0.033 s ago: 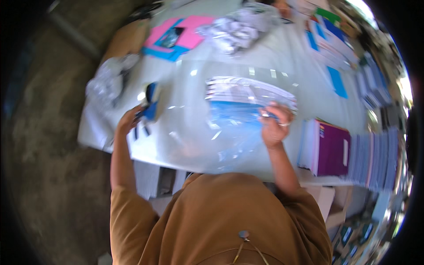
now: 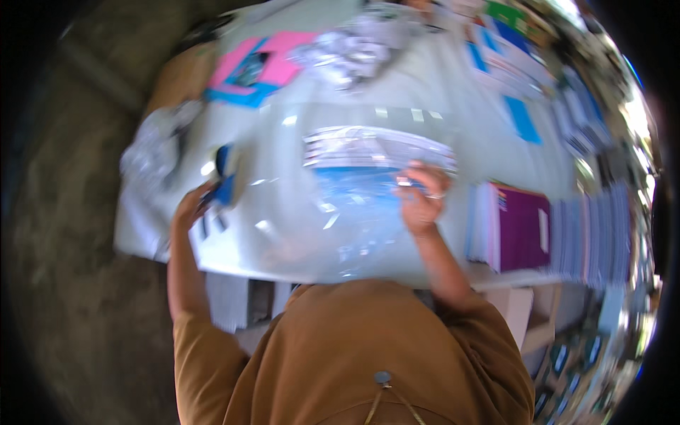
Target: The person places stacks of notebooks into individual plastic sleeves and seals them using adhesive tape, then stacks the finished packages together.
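Note:
On the white table (image 2: 244,258), a stack of books (image 2: 375,146) with white page edges and a blue cover lies wrapped in a sheet of clear plastic (image 2: 333,227). My right hand (image 2: 423,198) is at the stack's right end, its fingers curled and pinching the plastic. To the left, my left hand (image 2: 190,205) is closed at the near side of a blue tape dispenser (image 2: 225,190) with a dark roll. Blur partly hides that grip. Dark strips (image 2: 212,225) show just below the dispenser.
Crumpled clear plastic (image 2: 152,152) lies at the left edge, with more crumpled plastic (image 2: 347,53) at the back. Pink sheets (image 2: 287,57) and a brown board (image 2: 177,81) are at the far left. A purple book (image 2: 523,230) and a long row of books (image 2: 591,237) stand at right.
The whole view has shifted slightly, so the table and things on it appear further left. Both hands stay at the same things, with no visible change of grip.

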